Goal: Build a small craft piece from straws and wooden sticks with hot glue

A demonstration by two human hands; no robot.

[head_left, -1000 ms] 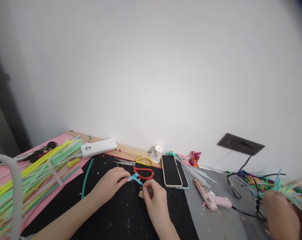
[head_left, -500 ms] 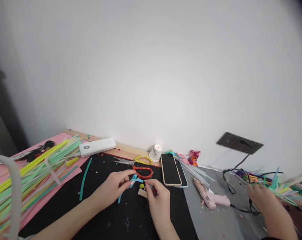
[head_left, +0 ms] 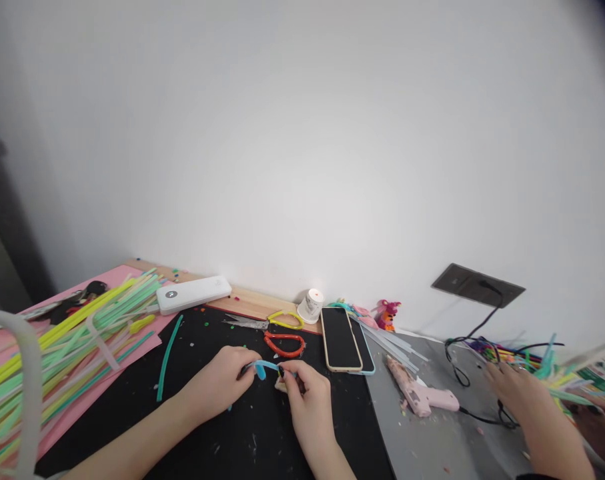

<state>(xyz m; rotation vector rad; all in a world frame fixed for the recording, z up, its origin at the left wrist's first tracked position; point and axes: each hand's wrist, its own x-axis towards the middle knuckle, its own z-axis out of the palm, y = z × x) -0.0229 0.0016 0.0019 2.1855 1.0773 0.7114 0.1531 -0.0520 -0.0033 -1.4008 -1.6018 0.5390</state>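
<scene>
My left hand (head_left: 217, 383) and my right hand (head_left: 305, 393) meet over the black mat (head_left: 242, 440), both pinched on a bent light-blue straw (head_left: 265, 366). A small beige piece (head_left: 281, 385) lies just under my right fingertips. A red looped straw (head_left: 285, 344) lies on the mat right behind my hands, and scissors with yellow handles (head_left: 267, 323) lie behind that.
A bundle of coloured straws (head_left: 67, 353) lies on pink paper at the left, by a white power bank (head_left: 192, 294). Two phones (head_left: 341, 338) and a pink glue gun (head_left: 419, 393) lie to the right. Another person's hand (head_left: 519, 393) reaches among straws and cables at the far right.
My hands have drawn closer together on the blue straw, bending it tighter. The other person's hand has moved left along the grey surface.
</scene>
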